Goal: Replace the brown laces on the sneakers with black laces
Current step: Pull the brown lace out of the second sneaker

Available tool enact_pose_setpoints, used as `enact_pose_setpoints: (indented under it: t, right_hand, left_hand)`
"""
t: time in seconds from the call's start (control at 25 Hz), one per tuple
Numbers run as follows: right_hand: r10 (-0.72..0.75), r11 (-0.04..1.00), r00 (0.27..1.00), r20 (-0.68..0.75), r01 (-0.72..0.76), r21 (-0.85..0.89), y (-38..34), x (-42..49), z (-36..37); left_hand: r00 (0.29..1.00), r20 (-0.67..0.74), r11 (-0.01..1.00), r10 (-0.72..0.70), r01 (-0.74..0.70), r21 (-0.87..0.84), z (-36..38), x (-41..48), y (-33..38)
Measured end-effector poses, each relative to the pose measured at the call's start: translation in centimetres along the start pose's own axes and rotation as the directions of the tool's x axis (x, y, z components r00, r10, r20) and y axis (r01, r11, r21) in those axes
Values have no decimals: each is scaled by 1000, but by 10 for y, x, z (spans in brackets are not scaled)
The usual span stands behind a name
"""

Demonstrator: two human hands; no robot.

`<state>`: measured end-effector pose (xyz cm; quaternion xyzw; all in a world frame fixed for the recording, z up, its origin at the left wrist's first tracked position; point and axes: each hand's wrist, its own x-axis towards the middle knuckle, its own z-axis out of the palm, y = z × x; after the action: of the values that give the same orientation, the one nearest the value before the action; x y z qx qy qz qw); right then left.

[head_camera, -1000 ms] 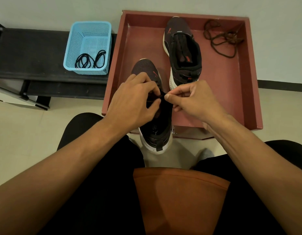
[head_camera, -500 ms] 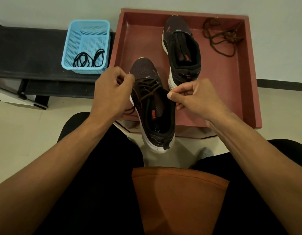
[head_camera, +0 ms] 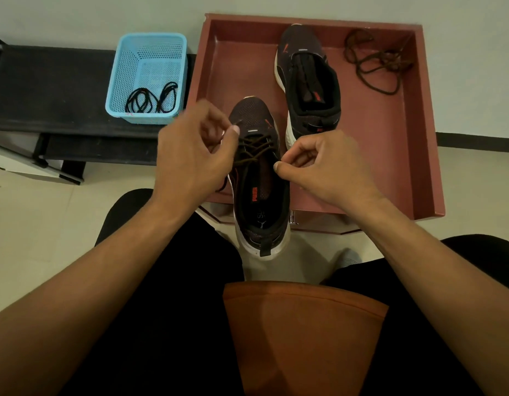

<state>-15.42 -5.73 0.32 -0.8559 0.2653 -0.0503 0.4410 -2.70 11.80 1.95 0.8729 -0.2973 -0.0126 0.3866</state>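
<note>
Left hand (head_camera: 190, 155) fingers pinch the brown cord lace (head_camera: 256, 150), right hand (head_camera: 324, 167) fingers pinch the near dark mesh sneaker (head_camera: 262, 212) at its rim (far sneaker (head_camera: 307, 81) already unlaced; thin black laces (head_camera: 150, 100) untouched).

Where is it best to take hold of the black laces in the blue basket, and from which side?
I would pinch the black laces where their loops bunch, coming straight down through the open top of the blue basket. Its mesh walls close off every side, and the laces lie flat on its floor.
</note>
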Motion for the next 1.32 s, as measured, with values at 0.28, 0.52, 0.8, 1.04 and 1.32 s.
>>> enact_pose_setpoints:
  t: [0.28,0.52,0.8,1.04,1.32]
  right_hand:
    - [-144,986,989,-25,142,-84,0,1,7]
    - [-273,954,961,-47,265,-139,0,8,15]
    - [-372,837,924,91,376,-397,-16,22,22]
    - [-348,890,935,-61,309,-334,-12,23,24]
    - [-271,929,944,-188,205,-309,-6,17,5]
  left_hand:
    - [971,220,986,98,-124,110,3,-8,-3]
    - [981,194,963,27,-78,258,-1,-16,4]
    - [962,270,962,-32,-44,271,-2,-17,8]
    - [970,238,961,-53,-15,275,-2,-16,4]
    - [975,212,973,-70,20,228,-5,-15,1]
